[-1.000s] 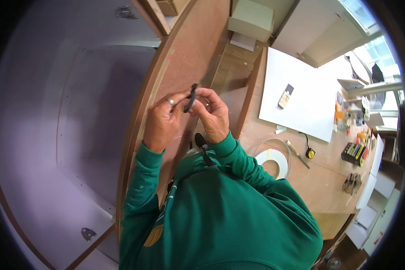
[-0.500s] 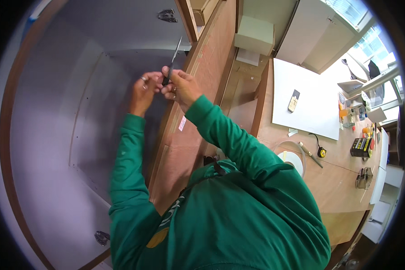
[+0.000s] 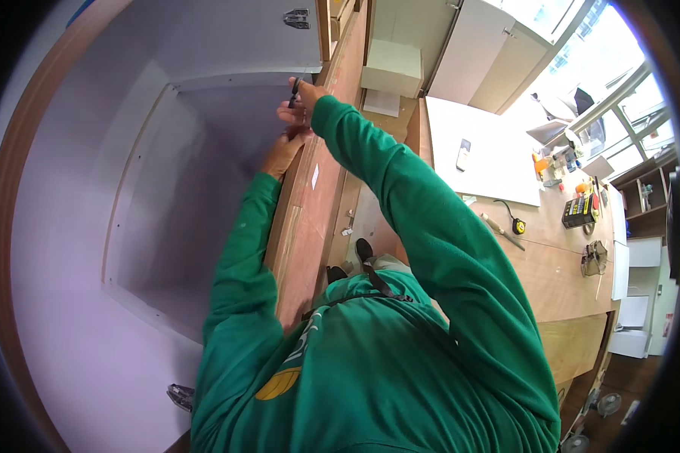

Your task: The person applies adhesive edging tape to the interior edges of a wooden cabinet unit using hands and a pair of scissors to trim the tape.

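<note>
My right hand (image 3: 304,101) is closed on a slim black-handled tool (image 3: 295,92) near the top of the wooden panel (image 3: 310,204). The tool's blade does not show clearly now, so its exact kind is hard to tell. Some of that hand's lower fingers are spread away from the handle. Just below, my left hand (image 3: 282,155) lies against the panel's inner edge, its fingertips partly hidden. To the left opens the pale, purple-grey inside of a cabinet (image 3: 159,189). A metal hinge (image 3: 297,19) is fixed above my hands.
Another hinge (image 3: 180,395) sits low on the left. Across a gap on the right stands a wooden worktable (image 3: 559,279). On it are a white board (image 3: 491,143) with a small handset-like object (image 3: 464,153), a yellow tape measure (image 3: 518,226), a file-like tool (image 3: 502,231) and a dark box (image 3: 579,211).
Both hands have moved from in front of the cabinet opening to the panel edge. My right hand has gone up with the tool, whose long thin blade showed before. The view has shifted.
</note>
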The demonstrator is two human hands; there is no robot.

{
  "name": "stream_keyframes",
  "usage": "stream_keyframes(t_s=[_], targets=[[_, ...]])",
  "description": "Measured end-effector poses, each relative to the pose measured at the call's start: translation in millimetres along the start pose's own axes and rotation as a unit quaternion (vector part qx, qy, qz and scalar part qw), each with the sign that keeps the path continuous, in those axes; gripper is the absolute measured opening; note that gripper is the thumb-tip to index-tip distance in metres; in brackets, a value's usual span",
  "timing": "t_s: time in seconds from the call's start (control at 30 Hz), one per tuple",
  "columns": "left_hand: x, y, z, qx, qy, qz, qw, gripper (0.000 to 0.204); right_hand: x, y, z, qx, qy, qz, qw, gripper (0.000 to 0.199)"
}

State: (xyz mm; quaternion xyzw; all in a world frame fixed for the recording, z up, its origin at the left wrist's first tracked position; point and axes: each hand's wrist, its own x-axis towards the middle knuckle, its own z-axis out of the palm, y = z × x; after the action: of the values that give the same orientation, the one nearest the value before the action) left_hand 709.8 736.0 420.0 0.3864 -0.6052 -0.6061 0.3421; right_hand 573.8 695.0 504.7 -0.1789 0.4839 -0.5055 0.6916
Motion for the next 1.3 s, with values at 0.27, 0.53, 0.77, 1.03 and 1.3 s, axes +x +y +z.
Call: stream_keyframes(t_s=[0.27, 0.53, 0.77, 1.03, 1.3], targets=[[-1, -11, -11, -0.047, 0.033, 0.023, 0.998, 0.063, -4, -5, 11, -0.051, 0.032, 0.01, 0.998, 0.042], [-1, -17, -3, -0.04, 0.076, 0.039, 0.996, 0.059, 13, -13, -4, -0.114, 0.044, -0.002, 0.993, 0.044], [3, -9, 5, -0.061, 0.041, 0.03, 0.997, 0.056, 38, -22, -15, -0.186, 0.028, -0.029, 0.982, 0.048], [-10, 7, 7, -0.036, 0.049, 0.031, 0.998, 0.058, 21, -21, -2, -0.081, 0.041, -0.047, 0.995, 0.038], [-5, -12, -2, -0.042, 0.048, 0.048, 0.997, 0.067, 32, -7, 5, -0.078, 0.085, -0.059, 0.992, 0.036]])
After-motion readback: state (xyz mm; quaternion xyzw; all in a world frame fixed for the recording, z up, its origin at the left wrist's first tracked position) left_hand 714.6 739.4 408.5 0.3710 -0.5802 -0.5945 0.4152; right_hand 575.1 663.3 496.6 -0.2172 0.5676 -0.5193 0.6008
